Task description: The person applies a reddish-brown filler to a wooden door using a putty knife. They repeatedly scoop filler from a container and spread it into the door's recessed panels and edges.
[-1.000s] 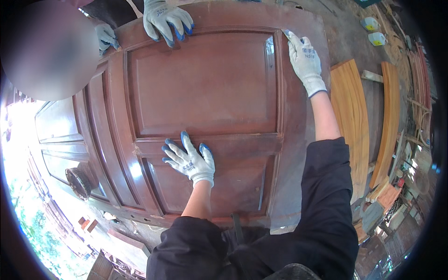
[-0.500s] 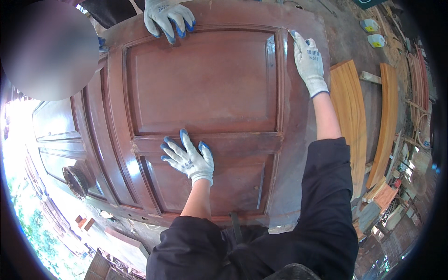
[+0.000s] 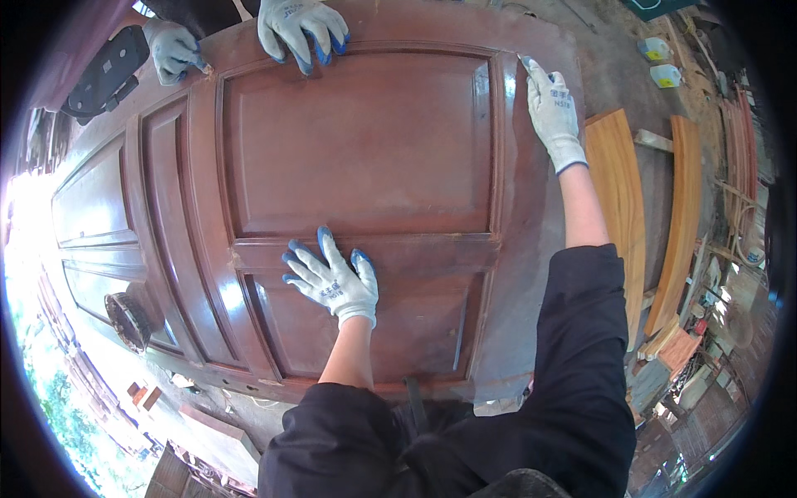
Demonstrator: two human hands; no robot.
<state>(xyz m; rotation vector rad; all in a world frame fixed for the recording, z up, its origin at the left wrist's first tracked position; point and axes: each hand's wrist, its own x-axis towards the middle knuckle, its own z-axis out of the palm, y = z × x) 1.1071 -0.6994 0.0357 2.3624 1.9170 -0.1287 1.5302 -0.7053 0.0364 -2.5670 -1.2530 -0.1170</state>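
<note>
Head camera: a large reddish-brown panelled wooden door (image 3: 357, 145) lies beneath the person's hands, filling the middle and stretching left. The left hand (image 3: 334, 278), in a pale grey glove with blue-coated fingertips, rests palm down, fingers spread, over the rail and the smaller panel below it, grasping nothing. The right hand (image 3: 552, 116), in a matching glove, points its fingers toward the door's upper right, just beside the big panel's corner; whether it pinches something small cannot be told. At the far edge are a co-worker's gloved hand (image 3: 300, 35) and another gloved hand (image 3: 173, 54). Yellow-brown wooden boards (image 3: 618, 207) lie to the right.
</note>
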